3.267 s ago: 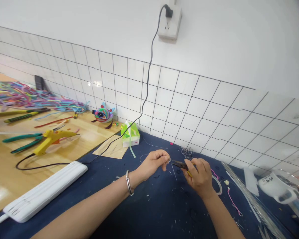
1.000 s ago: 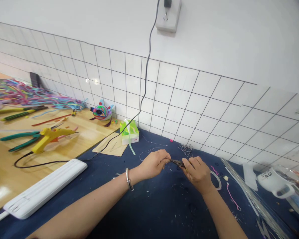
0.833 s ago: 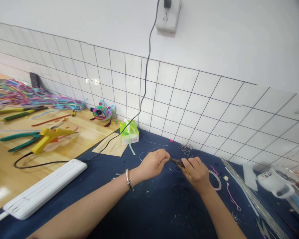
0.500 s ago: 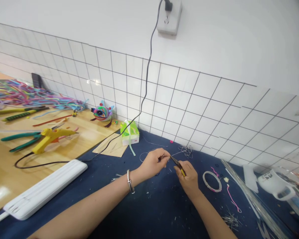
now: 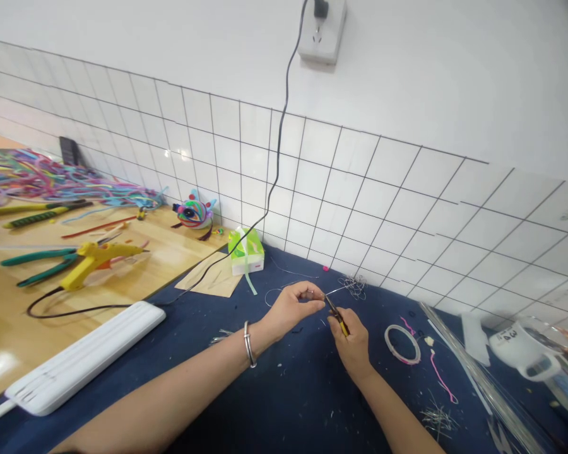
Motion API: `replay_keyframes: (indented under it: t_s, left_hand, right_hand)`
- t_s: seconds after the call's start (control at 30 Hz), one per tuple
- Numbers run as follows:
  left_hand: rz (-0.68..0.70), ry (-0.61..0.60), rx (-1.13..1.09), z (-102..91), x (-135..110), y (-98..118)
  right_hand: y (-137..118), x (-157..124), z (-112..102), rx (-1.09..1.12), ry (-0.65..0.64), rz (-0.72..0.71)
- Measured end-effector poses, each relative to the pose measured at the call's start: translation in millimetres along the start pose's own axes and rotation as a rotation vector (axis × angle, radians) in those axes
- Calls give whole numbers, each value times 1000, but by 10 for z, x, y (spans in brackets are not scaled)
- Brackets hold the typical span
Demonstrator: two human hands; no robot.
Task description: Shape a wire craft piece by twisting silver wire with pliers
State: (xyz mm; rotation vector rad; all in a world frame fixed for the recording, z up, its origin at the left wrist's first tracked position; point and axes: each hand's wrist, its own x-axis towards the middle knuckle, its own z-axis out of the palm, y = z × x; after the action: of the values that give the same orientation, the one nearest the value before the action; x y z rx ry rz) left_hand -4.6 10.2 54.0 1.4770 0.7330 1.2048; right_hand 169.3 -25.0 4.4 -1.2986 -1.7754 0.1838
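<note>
My right hand (image 5: 351, 343) is wrapped round a pair of pliers (image 5: 337, 316) with yellow and black handles. The jaws point up and left, touching or nearly touching my left fingertips. My left hand (image 5: 296, 309), with a silver bangle (image 5: 248, 345) at the wrist, has its thumb and fingers curled round a thin wire (image 5: 267, 296) at the jaws; the exact grip is too small to see clearly. Behind the hands, a tangle of silver wire (image 5: 353, 287) lies by the wall, and a straight strand runs from it toward the plier tips.
Left, a wooden board (image 5: 170, 243) holds a yellow glue gun (image 5: 92, 261), green-handled pliers (image 5: 42, 265) and colourful strips (image 5: 52, 180). A power strip (image 5: 85, 359) and tissue pack (image 5: 247, 252) lie nearer. To the right are a tape roll (image 5: 402, 345), long rods (image 5: 478, 372) and a white mug (image 5: 525, 353).
My right hand and the pliers have shifted slightly left and down. My left thumb and index finger have spread a little, leaving a gap between them.
</note>
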Motion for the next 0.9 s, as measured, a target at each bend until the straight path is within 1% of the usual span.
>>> replay_keyframes:
  t_s: [0.13,0.3,0.43,0.63,0.77,0.9]
  left_hand:
    - [-32,40,-121,46,-23,-33]
    - [-30,89,-135,56,-27,-25]
    - [-8,111,-108,46,-15,-29]
    - [-6,106,-70,38,-18,-42]
    - [14,87,-3,22,-16,-18]
    - [59,42,116,-21,2,32]
  right_hand:
    - [8,-21,36,11,17,8]
    - [-5,-22,37,16,13,1]
    - [-9,-22,38,20,14,-7]
    - [-12,-26,36,17,8,-12]
    - [-12,-25,27,7,19,-31]
    - [13,-15,21,-32,28,-52]
